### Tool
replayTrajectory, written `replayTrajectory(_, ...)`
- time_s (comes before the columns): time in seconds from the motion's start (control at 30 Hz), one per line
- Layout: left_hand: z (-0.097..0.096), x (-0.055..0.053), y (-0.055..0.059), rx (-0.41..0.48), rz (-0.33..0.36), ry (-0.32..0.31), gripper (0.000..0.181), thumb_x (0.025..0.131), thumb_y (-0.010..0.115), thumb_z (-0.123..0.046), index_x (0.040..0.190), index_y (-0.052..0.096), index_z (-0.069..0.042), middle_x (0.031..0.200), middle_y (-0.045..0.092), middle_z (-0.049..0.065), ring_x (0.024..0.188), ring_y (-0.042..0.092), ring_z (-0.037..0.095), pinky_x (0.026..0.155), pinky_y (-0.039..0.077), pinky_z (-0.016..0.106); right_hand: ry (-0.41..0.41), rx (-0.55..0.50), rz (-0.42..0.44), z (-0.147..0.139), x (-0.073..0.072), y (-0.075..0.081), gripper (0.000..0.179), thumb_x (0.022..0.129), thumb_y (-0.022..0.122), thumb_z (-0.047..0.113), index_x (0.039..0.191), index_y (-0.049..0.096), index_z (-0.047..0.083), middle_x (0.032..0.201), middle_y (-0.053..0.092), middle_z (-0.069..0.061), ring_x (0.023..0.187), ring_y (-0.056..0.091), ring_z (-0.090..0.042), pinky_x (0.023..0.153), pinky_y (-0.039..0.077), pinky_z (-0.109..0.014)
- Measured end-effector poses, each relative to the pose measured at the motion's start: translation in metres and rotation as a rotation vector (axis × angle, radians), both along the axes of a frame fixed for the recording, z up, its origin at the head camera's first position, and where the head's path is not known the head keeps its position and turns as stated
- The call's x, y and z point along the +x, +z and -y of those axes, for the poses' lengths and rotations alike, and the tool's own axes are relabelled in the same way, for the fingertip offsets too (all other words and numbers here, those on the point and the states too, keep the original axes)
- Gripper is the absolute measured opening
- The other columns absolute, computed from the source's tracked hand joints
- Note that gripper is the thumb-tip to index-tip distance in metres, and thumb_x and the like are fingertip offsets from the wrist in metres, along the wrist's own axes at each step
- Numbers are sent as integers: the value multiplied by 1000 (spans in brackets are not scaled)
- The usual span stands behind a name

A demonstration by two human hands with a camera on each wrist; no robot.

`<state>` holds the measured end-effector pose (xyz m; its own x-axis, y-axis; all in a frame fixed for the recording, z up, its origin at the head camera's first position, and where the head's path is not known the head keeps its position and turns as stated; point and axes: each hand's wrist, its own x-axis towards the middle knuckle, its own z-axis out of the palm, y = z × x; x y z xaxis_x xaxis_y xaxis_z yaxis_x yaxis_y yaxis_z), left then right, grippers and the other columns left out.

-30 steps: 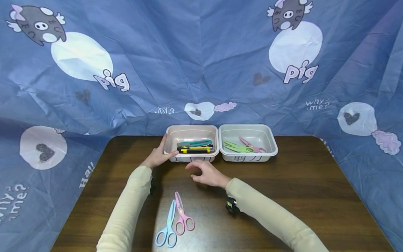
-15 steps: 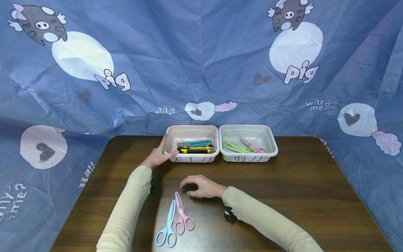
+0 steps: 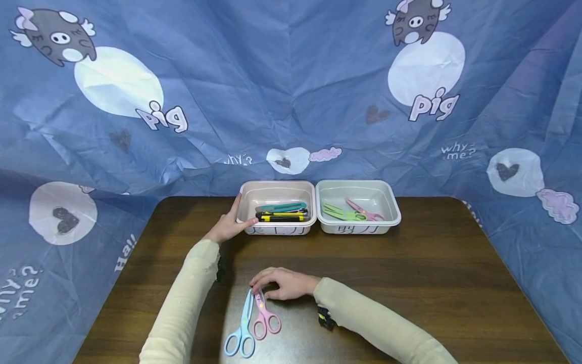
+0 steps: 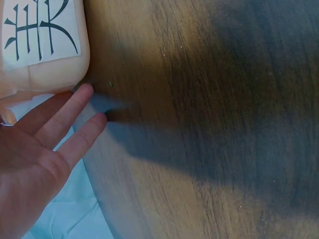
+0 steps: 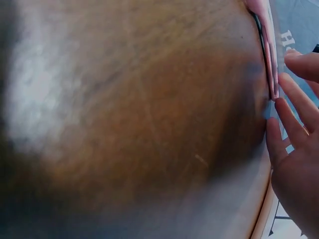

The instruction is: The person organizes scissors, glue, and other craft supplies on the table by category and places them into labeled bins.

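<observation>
My left hand [image 3: 225,227] rests against the left corner of the pinkish bin [image 3: 277,183], thumb at its front rim; in the left wrist view the fingers [image 4: 70,112] lie straight beside the bin's labelled wall [image 4: 45,74]. Over the blade end of the pink scissors [image 3: 261,309] is my right hand [image 3: 284,283], its fingers loosely bent and partly covering the tip. In the right wrist view these pink scissors [image 5: 266,35] lie by the fingertips; contact is unclear. Light blue scissors [image 3: 245,318] lie just left of them on the table.
Inside the pinkish bin lie a teal cutter [image 3: 282,207] and yellow-black cutters [image 3: 281,218]. A pale greenish bin [image 3: 356,182] stands beside it, holding green scissors [image 3: 343,213] and pink scissors [image 3: 362,210]. Behind the wooden table [image 3: 386,283] hangs a blue printed cloth [image 3: 236,101].
My right hand has moved back from in front of the pinkish bin, down and left to the tip of the pink scissors. The left hand has stayed at the bin.
</observation>
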<state>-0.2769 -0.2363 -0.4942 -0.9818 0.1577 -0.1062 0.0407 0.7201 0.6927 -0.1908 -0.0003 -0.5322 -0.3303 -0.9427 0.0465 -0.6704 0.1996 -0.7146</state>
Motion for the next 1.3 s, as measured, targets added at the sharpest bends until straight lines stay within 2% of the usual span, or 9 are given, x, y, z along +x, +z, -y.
replayTrajectory(0.27,0,1,1,5,8,-1,103,88,65,-51,156,-4,-15,146,26,37,129,32,55,104,28,61,-51,34,-34,-10,-2,4,31,90,63,3,120,67,12,130,56,1,126,43,-11,107,29,-28)
replayTrajectory(0.53,-1,3,3,3,21,0,102,88,64,-50,156,-4,-14,147,24,36,130,27,57,104,25,63,-87,102,-72,-23,-5,-1,30,89,68,13,118,70,23,120,51,9,115,39,-8,99,30,-28)
replayTrajectory(0.7,-1,2,3,-8,23,3,103,88,63,-51,156,-5,-16,147,24,36,130,28,56,104,25,62,-86,121,-69,-25,-3,0,29,89,71,17,116,71,26,122,49,8,117,35,-10,99,28,-29)
replayTrajectory(0.93,-1,3,4,11,25,13,102,88,65,-48,156,-4,-16,147,25,37,130,31,54,105,27,59,-95,72,-88,-24,-2,-4,19,88,73,21,106,73,24,122,51,7,117,36,-12,98,27,-30)
replayTrajectory(1.17,-2,3,3,9,8,9,103,88,66,-48,156,-3,-13,144,27,39,128,33,55,104,29,59,-112,48,-94,-24,-4,-8,19,86,75,23,104,73,21,105,61,15,108,43,-4,92,30,-24)
replayTrajectory(1.3,-2,3,4,3,9,3,102,88,64,-49,156,-4,-15,146,25,37,129,29,57,104,26,62,-117,15,-87,-26,-6,-10,21,85,76,22,105,73,18,99,64,13,100,47,-3,88,34,-22)
